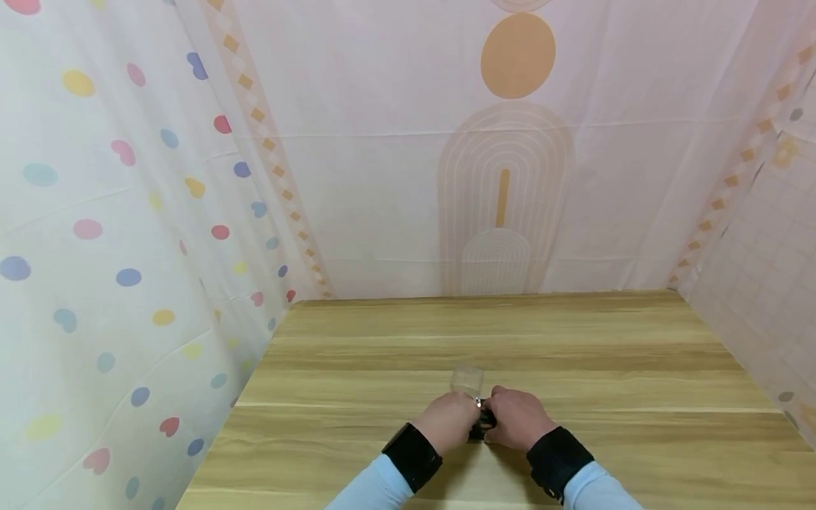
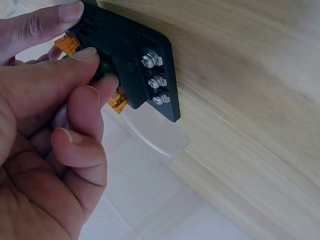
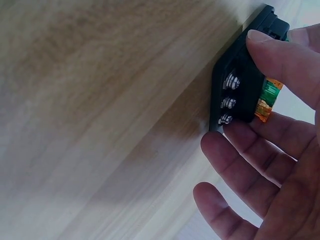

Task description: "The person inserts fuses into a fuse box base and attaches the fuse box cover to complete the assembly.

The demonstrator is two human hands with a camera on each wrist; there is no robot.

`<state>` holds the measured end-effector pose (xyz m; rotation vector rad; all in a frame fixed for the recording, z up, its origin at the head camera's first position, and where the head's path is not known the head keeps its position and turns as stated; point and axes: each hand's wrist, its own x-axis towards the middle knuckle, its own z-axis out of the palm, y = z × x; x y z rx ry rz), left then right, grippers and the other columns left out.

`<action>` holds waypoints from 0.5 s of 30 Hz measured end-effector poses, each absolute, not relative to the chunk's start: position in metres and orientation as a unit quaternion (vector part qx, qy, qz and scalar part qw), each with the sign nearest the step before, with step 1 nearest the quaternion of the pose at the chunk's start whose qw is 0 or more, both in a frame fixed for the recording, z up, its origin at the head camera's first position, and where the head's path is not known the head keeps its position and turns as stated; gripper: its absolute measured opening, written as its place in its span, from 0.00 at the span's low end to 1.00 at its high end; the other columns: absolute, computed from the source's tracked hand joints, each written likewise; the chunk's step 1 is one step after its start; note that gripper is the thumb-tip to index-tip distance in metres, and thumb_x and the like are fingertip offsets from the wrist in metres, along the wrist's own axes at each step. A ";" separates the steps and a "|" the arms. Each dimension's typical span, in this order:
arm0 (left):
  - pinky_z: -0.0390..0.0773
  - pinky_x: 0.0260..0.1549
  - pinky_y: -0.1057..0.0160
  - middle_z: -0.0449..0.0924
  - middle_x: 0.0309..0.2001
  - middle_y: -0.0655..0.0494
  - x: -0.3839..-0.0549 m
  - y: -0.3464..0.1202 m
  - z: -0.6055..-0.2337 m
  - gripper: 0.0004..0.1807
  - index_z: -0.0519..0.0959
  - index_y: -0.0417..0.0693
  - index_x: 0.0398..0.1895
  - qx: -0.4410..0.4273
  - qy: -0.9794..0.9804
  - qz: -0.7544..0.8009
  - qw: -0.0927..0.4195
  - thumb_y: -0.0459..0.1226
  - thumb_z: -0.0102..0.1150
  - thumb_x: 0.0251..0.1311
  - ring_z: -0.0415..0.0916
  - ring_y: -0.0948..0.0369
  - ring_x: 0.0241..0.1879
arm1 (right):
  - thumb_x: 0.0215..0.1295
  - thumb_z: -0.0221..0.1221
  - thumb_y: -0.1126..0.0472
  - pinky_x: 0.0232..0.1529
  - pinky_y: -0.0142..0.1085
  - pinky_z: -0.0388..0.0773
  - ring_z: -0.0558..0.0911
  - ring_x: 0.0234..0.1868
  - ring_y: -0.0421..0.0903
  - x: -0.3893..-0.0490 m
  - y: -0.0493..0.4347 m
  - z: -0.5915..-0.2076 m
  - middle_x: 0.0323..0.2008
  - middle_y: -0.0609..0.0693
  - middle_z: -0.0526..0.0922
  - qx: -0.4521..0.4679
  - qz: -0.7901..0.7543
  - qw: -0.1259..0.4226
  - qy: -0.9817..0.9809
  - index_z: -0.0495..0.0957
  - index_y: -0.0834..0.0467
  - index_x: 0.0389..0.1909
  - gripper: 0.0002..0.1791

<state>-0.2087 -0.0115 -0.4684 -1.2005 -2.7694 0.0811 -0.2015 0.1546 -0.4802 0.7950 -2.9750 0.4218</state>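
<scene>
A black terminal block (image 2: 120, 55) stands between my two hands, with silver screws (image 3: 228, 102) and an orange-and-green insert (image 3: 269, 96). My left hand (image 1: 448, 423) pinches at the insert with its thumb and index finger, the other fingers curled toward the palm. My right hand (image 1: 521, 419) grips the block's body, thumb (image 3: 280, 57) on one side and fingertips by the lower edge. Just beyond the hands lies a clear plastic cover (image 1: 467, 379) on the wooden tabletop (image 1: 357, 354). In the head view the hands mostly hide the block.
The table meets a pale patterned curtain (image 1: 382, 212) along its back edge. Another curtain with coloured dots (image 1: 115, 319) hangs at the left, and a light sheet (image 1: 765, 283) hangs at the right. Black straps (image 1: 413, 457) circle both wrists.
</scene>
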 end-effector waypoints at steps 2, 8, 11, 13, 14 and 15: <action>0.73 0.24 0.71 0.78 0.22 0.64 -0.208 -0.011 -0.467 0.10 0.81 0.52 0.21 -0.389 -0.919 0.029 0.054 0.30 0.72 0.48 0.72 0.69 0.23 | 0.41 0.77 0.56 0.24 0.38 0.69 0.69 0.23 0.42 -0.201 0.154 -0.480 0.27 0.45 0.71 0.254 0.138 0.015 -0.957 0.82 0.56 0.28 0.16; 0.73 0.25 0.71 0.78 0.23 0.65 -0.206 -0.010 -0.463 0.09 0.81 0.53 0.21 -0.387 -0.920 0.037 0.050 0.31 0.73 0.49 0.73 0.69 0.24 | 0.41 0.77 0.55 0.24 0.38 0.69 0.69 0.23 0.41 -0.202 0.154 -0.480 0.27 0.43 0.70 0.253 0.136 0.013 -0.958 0.82 0.55 0.28 0.16; 0.73 0.25 0.71 0.78 0.23 0.65 -0.206 -0.011 -0.464 0.09 0.81 0.53 0.22 -0.387 -0.920 0.036 0.049 0.31 0.72 0.49 0.73 0.69 0.24 | 0.40 0.77 0.56 0.24 0.39 0.69 0.70 0.23 0.42 -0.202 0.154 -0.481 0.27 0.44 0.71 0.254 0.134 0.014 -0.958 0.82 0.56 0.28 0.16; 0.74 0.25 0.71 0.78 0.23 0.65 -0.207 -0.011 -0.465 0.09 0.81 0.53 0.21 -0.388 -0.920 0.036 0.050 0.31 0.72 0.50 0.73 0.69 0.23 | 0.40 0.77 0.56 0.24 0.39 0.70 0.70 0.23 0.42 -0.202 0.154 -0.481 0.27 0.45 0.71 0.255 0.131 0.014 -0.958 0.82 0.57 0.29 0.17; 0.74 0.25 0.71 0.78 0.23 0.65 -0.207 -0.011 -0.466 0.09 0.81 0.53 0.21 -0.387 -0.920 0.035 0.050 0.31 0.72 0.49 0.73 0.69 0.23 | 0.40 0.77 0.56 0.24 0.39 0.70 0.70 0.23 0.42 -0.202 0.154 -0.481 0.27 0.45 0.71 0.255 0.131 0.014 -0.958 0.82 0.57 0.29 0.17; 0.74 0.25 0.70 0.78 0.23 0.65 -0.207 -0.011 -0.467 0.09 0.81 0.53 0.21 -0.386 -0.921 0.035 0.048 0.31 0.72 0.49 0.73 0.69 0.23 | 0.40 0.77 0.56 0.24 0.39 0.70 0.70 0.23 0.42 -0.202 0.154 -0.481 0.27 0.45 0.71 0.255 0.131 0.016 -0.958 0.82 0.57 0.28 0.17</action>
